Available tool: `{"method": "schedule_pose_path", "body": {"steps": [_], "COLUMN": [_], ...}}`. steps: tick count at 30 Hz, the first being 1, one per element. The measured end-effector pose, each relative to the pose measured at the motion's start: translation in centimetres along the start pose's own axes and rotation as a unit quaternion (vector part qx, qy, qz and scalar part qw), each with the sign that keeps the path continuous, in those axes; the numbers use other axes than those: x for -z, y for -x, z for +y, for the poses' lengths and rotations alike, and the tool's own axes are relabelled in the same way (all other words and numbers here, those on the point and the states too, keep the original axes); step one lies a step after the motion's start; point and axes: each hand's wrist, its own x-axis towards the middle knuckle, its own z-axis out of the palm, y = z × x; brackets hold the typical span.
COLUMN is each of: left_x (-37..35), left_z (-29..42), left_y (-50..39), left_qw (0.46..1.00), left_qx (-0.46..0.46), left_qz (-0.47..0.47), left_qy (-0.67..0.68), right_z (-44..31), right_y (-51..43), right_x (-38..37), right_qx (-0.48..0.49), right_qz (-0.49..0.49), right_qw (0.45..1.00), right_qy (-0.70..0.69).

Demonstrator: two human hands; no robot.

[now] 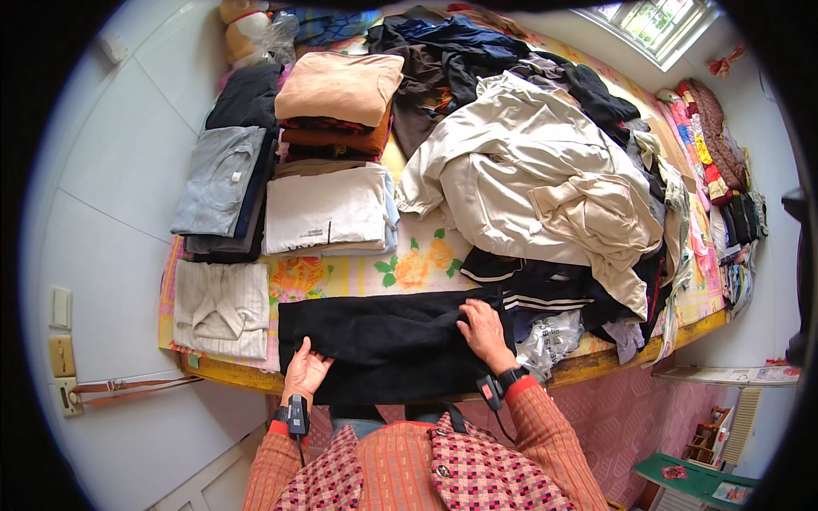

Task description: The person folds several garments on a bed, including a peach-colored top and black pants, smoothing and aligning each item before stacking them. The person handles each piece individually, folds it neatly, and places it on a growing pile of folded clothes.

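Observation:
A black folded garment [396, 345] lies flat along the near edge of the bed, its lower part hanging over the wooden rim. My left hand [308, 370] is at its lower left side, palm partly up, the fingertips under or behind the cloth; whether they grip it cannot be told. My right hand [480, 329] rests on its right part, fingers spread and bent on top. Left of the black garment is a folded cream striped garment [222, 310]. Above it stand stacks topped by a grey shirt [217, 182], a white printed shirt [326, 207] and a peach garment [339, 86].
A loose heap with a beige jacket [511, 160] and dark clothes [460, 38] covers the right and back. A clear plastic bag [551, 342] lies near the bed's wooden edge [594, 367]. A white wall [115, 191] bounds the left; a green-topped shelf [696, 476] stands lower right.

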Motion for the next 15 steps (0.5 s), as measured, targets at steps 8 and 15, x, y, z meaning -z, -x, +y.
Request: {"method": "schedule_pose_path", "body": {"steps": [8,15], "left_x": [-5.8,-1.9], "left_z": [1.7,-2.1], "left_y": [0.2,-5.3], "left_qw": [0.974,0.986], "left_qx": [0.004,0.07], "left_qz": [-0.224,0.124], "left_qy": [-0.023,-0.082], "right_z": [1.8,3.3], "right_y": [-6.7,-7.7], "right_x": [-2.4,-3.8], "right_qx": [-0.042,-0.106], "right_qz": [-0.416,-0.365], "right_qw": [0.907,0.878], "right_qy": [-0.051,-0.29]}}
